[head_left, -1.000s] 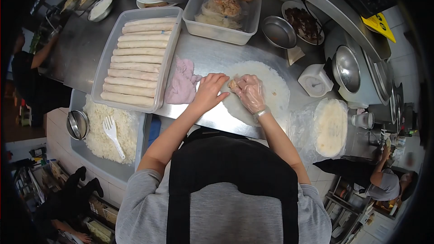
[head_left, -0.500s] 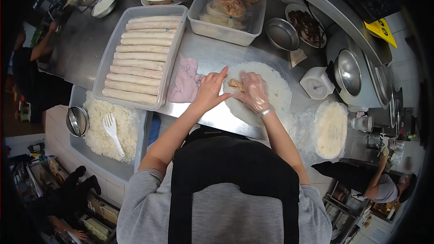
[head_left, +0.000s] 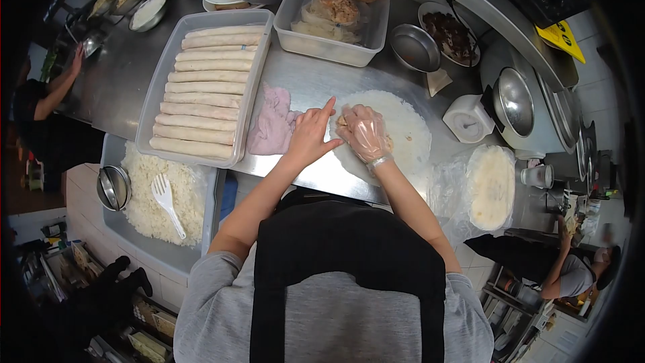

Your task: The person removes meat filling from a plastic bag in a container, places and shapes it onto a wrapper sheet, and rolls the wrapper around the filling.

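Note:
A thin, round white dough sheet (head_left: 413, 115) lies flat on the steel counter in front of me. My right hand (head_left: 365, 133), in a clear plastic glove, is curled over light-brown filling (head_left: 342, 122) on the left half of that sheet. Most of the filling is hidden under the glove. Bare and with thumb and forefinger spread, my left hand (head_left: 313, 136) rests at the sheet's left edge, holding nothing. A crumpled pink cloth (head_left: 270, 121) lies just left of it. Further left, a plastic box (head_left: 262, 70) holds several long pale rolls (head_left: 205, 87).
Behind the sheet stands a tub (head_left: 329, 46) of bagged filling, beside a metal bowl (head_left: 415, 48). To the right are a white scale (head_left: 467, 121) and a bagged stack of pale sheets (head_left: 490, 188). Rice (head_left: 144, 202) with a white paddle (head_left: 168, 205) fills a bin at left. Other people work nearby.
My right hand has shifted slightly left and curled over the filling, which it now mostly covers. My left hand stays about where it was.

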`<state>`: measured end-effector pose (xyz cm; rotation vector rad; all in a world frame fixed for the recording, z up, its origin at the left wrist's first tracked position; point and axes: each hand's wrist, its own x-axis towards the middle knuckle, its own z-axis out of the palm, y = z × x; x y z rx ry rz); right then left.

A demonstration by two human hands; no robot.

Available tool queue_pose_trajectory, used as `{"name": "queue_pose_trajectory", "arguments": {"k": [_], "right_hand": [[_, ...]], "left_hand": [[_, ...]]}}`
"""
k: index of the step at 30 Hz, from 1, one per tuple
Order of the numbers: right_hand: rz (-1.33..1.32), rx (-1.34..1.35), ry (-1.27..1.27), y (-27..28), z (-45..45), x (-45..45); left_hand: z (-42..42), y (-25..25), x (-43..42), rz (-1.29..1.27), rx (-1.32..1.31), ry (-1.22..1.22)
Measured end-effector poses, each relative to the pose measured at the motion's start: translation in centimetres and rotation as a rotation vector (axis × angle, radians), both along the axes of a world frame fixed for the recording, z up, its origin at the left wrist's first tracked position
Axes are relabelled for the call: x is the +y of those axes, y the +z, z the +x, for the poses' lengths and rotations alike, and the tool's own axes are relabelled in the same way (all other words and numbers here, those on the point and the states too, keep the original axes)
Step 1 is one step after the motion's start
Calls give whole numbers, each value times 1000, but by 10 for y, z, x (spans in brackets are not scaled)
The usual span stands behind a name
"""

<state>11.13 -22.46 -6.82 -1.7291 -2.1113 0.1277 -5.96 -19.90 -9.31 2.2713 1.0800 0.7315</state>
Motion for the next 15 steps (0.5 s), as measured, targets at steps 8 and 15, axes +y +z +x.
{"name": "queue_pose_trajectory", "arguments": {"k": [8,15], "right_hand": [[160,-59,-107,1,20,-24],[-12,66,-80,-8,40,-34]], "left_hand": [[-2,-1,1,-23,-15,-12],[-1,-2,1,28,-24,-6]]}}
